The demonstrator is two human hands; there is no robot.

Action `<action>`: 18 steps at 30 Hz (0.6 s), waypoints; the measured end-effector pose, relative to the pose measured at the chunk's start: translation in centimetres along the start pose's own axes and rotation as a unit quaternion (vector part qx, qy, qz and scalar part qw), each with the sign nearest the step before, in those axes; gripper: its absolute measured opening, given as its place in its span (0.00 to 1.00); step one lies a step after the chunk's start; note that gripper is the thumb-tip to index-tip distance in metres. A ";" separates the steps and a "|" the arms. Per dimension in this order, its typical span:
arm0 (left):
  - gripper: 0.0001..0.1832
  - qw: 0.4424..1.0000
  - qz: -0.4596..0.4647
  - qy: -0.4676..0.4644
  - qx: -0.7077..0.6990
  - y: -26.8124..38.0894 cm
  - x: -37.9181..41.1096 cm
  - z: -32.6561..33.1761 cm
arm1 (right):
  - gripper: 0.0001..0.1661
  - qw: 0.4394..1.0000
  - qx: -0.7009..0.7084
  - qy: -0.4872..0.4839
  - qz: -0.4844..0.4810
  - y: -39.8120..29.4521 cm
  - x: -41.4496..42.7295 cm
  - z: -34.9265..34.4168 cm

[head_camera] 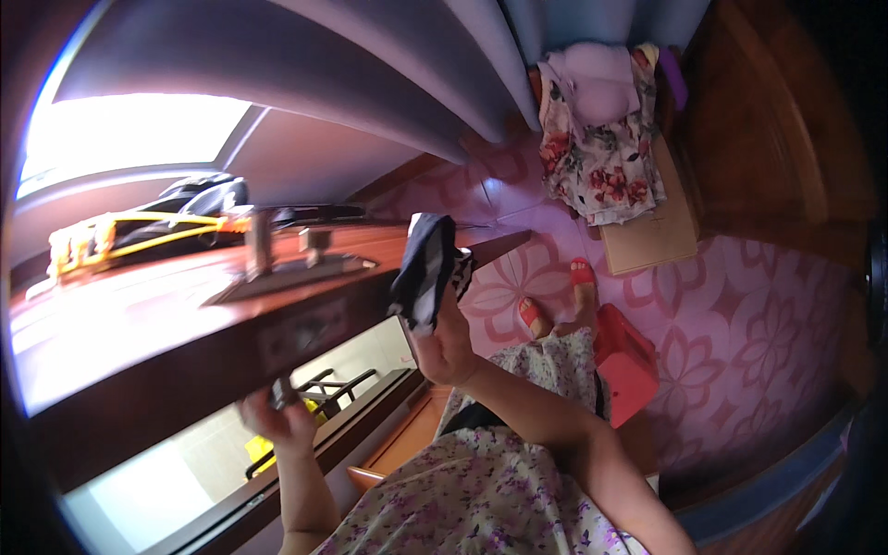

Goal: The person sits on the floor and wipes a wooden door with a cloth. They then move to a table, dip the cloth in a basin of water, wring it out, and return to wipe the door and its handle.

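A dark wooden door [187, 374] stands ajar at the left, with a metal lock plate [303, 334] in its edge. My left hand [277, 420] grips the metal handle [283, 393] on the door's near side. On the other face are a second handle [259, 246] and its back plate. My right hand [445, 354] holds a bunched dark cloth with light stripes [423, 267] up against the end of the door's edge; whether the cloth touches the door cannot be told.
Yellow hangers [104, 243] and black items are beyond the door. A floral garment [610, 173] hangs over a chair or stand by a cardboard box [649, 246]. A red plastic bin or stool [628, 368] is beside my legs. Blue-grey curtains [388, 62] hang behind. Past the doorway is black-framed furniture [340, 388].
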State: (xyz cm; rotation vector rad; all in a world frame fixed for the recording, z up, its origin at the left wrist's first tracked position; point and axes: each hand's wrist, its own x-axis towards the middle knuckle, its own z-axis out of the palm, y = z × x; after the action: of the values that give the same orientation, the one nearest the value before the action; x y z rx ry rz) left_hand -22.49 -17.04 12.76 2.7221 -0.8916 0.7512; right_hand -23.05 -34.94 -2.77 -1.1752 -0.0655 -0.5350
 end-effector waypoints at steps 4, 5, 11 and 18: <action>0.22 0.996 0.003 0.079 0.051 -2.1 -4.4 2.5 | 0.23 0.981 -0.014 0.088 0.175 9.9 -3.1 -5.1; 0.22 0.995 -0.011 0.066 0.068 -2.5 -5.5 3.3 | 0.24 0.975 0.003 0.109 0.192 12.6 -3.4 -6.6; 0.22 0.984 -0.087 -0.032 0.154 -2.6 -11.0 7.1 | 0.27 0.914 0.051 0.255 0.312 29.5 -7.2 -12.9; 0.21 0.960 -0.149 -0.106 0.210 -3.0 -14.5 9.7 | 0.17 0.852 0.008 0.304 0.425 50.6 -13.0 -21.1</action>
State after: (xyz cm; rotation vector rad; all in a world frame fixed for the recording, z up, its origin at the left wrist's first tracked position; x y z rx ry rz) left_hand -26.78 -10.37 -3.13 3.2574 -0.3621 0.6545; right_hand -17.26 -34.96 -58.81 -0.8528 0.9601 -0.0839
